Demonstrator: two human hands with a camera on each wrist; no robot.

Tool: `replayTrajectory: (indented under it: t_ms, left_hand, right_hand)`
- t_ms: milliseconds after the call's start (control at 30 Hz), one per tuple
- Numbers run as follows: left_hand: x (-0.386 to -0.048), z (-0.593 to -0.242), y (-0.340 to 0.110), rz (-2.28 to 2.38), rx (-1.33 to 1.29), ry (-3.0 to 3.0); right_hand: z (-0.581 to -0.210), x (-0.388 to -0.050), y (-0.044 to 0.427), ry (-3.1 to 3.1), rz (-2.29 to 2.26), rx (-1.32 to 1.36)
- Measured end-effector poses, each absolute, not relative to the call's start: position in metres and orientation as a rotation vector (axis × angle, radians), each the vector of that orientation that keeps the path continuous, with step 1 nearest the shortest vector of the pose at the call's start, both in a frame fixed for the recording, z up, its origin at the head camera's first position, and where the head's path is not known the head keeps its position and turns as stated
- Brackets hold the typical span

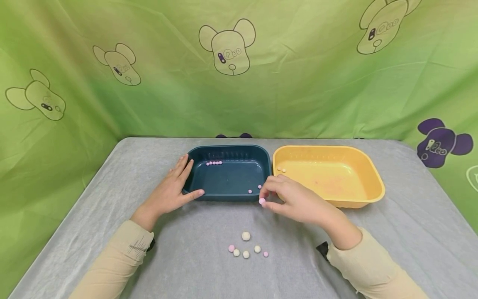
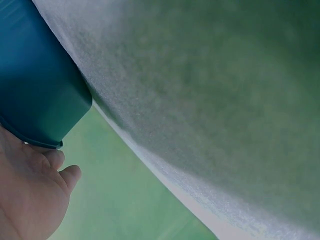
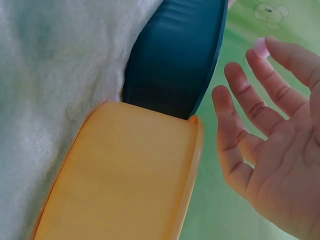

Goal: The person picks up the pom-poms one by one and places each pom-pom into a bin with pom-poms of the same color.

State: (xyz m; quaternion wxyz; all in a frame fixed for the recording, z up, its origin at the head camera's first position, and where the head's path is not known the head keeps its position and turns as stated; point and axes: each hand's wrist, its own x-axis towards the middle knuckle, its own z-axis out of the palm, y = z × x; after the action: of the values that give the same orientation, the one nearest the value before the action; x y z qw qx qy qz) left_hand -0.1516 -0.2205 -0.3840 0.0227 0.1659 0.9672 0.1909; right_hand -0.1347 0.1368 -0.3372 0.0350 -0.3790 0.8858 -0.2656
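Between thumb and index finger, my right hand point(image 1: 295, 200) pinches a small pink ball point(image 1: 262, 201) at the near right corner of the dark blue basin point(image 1: 224, 197). The right wrist view shows the same pink ball point(image 3: 261, 48) at the fingertips, the other fingers spread apart. My left hand point(image 1: 169, 191) rests on the blue basin's left rim with its fingers extended. A row of several pink balls point(image 1: 214, 163) lies at the far left inside that basin, and two more pink balls point(image 1: 250, 191) lie near its front right.
To the right stands a yellow basin point(image 1: 375, 182) holding two pale balls point(image 1: 284, 170) at its left side. Several cream balls point(image 1: 246, 236) and two pink balls point(image 1: 231, 248) lie on the grey cloth point(image 1: 194, 257) in front. A green printed curtain point(image 1: 291, 91) hangs behind.
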Motion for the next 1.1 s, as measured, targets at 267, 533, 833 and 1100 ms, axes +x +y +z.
replayTrajectory:
  t_ms: [267, 533, 833, 1100]
  left_hand:
    - [-0.152, -0.384, -0.221, 0.589, 0.514, 2.999]
    - [-0.152, -0.385, -0.221, 0.577, 0.516, 3.006]
    - [-0.152, -0.386, -0.221, 0.58, 0.506, 3.003]
    - [-0.152, -0.386, -0.221, 0.586, 0.511, 3.004]
  right_hand:
    - [-0.339, -0.14, 0.136, 2.731, -0.858, -1.143]
    - [-0.341, -0.146, 0.136, 2.72, -0.912, -1.113]
    - [-0.34, -0.151, 0.134, 2.697, -0.969, -1.049]
    - [-0.341, -0.157, 0.13, 2.689, -1.015, -1.02]
